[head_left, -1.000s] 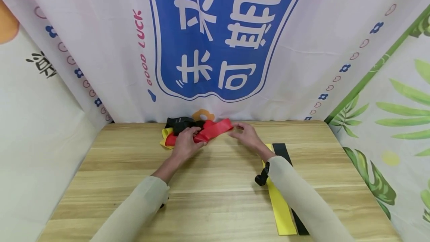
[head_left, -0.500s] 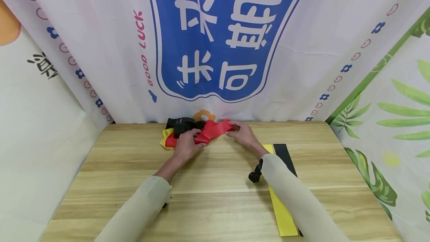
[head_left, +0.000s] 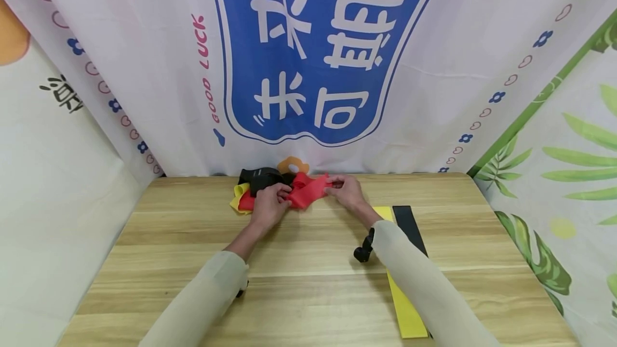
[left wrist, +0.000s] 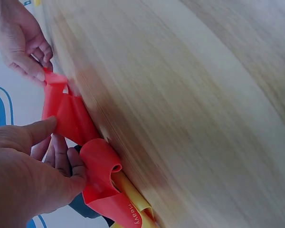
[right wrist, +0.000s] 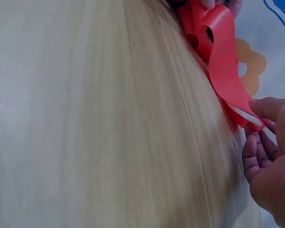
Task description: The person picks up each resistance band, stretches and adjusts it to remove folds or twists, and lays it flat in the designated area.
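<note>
A red band stretches between both hands at the table's back edge. The left hand pinches it near a heap; in the left wrist view the thumb of that hand presses on the red band. The right hand pinches the band's right end, seen also in the right wrist view, where the hand has thumb and fingers on the red band. Crumpled black bands and a yellow band lie beside the left hand.
On the wooden table, a flat yellow strip and a black strip lie side by side at the right, partly under the right sleeve. A printed curtain hangs behind the back edge.
The right hand has moved slightly left and closed on the red band's end, which it was only beside a second ago. The band between the hands has tilted and spread; the left hand has barely shifted.
</note>
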Demonstrator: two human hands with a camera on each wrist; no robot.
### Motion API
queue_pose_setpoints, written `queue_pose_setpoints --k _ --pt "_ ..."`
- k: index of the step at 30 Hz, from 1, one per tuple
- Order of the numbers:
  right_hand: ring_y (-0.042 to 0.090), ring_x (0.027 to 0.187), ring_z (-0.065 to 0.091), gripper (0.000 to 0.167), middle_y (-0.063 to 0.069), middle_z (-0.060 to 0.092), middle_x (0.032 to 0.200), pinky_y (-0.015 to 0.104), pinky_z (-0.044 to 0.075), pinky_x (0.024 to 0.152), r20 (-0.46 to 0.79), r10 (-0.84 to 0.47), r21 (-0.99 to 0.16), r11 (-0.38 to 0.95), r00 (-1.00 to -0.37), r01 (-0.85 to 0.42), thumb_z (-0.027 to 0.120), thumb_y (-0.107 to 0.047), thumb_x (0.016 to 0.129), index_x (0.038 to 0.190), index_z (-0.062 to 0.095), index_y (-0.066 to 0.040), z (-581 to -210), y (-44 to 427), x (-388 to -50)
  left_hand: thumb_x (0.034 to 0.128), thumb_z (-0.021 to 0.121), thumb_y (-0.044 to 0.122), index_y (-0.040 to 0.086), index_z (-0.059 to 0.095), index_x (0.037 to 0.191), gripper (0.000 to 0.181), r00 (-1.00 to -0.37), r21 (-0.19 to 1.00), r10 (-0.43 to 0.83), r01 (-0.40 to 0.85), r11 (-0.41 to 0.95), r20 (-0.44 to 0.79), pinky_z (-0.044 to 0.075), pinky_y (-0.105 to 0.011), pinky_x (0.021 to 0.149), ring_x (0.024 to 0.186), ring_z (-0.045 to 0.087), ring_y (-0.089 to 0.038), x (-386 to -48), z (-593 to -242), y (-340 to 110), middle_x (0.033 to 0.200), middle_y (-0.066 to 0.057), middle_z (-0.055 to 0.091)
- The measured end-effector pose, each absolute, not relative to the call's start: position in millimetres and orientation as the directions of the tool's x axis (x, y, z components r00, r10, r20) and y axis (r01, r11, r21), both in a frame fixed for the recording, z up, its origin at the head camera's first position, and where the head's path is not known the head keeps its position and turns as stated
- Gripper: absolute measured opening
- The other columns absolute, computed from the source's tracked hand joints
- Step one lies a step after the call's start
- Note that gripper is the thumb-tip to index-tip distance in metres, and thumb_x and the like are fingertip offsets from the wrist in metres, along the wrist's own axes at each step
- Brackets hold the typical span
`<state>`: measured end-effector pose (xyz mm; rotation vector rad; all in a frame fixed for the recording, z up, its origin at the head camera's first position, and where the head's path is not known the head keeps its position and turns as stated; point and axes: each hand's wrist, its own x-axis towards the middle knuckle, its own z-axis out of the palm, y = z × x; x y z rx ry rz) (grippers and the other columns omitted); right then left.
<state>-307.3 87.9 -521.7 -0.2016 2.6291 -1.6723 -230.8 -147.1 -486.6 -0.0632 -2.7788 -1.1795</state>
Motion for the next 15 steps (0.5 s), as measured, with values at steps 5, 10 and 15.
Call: queue_pose_setpoints --k 5,10,15 --pt "0.023 0.079 0.070 0.012 0.011 0.076 0.096 0.025 0.056 0.065 0.047 -0.094 -0.921 0.382 -0.994 -0.080 0.084 -0.004 0.088 0.100 0.079 -0.004 -521 94 -304 0.0913 0.079 -0.003 0.003 0.079 0.111 0.020 -0.988 0.716 -0.004 0.109 0.689 0.154 0.062 -0.038 0.083 0.089 0.072 -0.022 -230 -487 -146 0.100 -0.011 0.078" --pt "0.027 0.076 0.069 0.012 0.010 0.074 0.094 0.032 0.060 0.064 0.037 -0.079 -0.939 0.339 -0.996 -0.061 0.083 -0.003 0.089 0.099 0.077 -0.003 -518 105 -303 0.0918 0.078 -0.004 0.003 0.080 0.109 0.018 -0.982 0.719 -0.010 0.130 0.682 0.187 0.062 -0.038 0.082 0.088 0.070 -0.023 -230 -485 -145 0.098 -0.010 0.077" --pt "0.019 0.074 0.066 0.013 0.009 0.072 0.091 0.035 0.060 0.067 0.039 -0.084 -0.945 0.319 -0.996 -0.064 0.082 -0.002 0.089 0.099 0.074 -0.001 -513 116 -300 0.0935 0.077 -0.002 0.004 0.081 0.111 0.019 -0.979 0.733 -0.026 0.135 0.667 0.204 0.061 -0.038 0.084 0.091 0.068 -0.024 -229 -483 -141 0.102 -0.010 0.075"
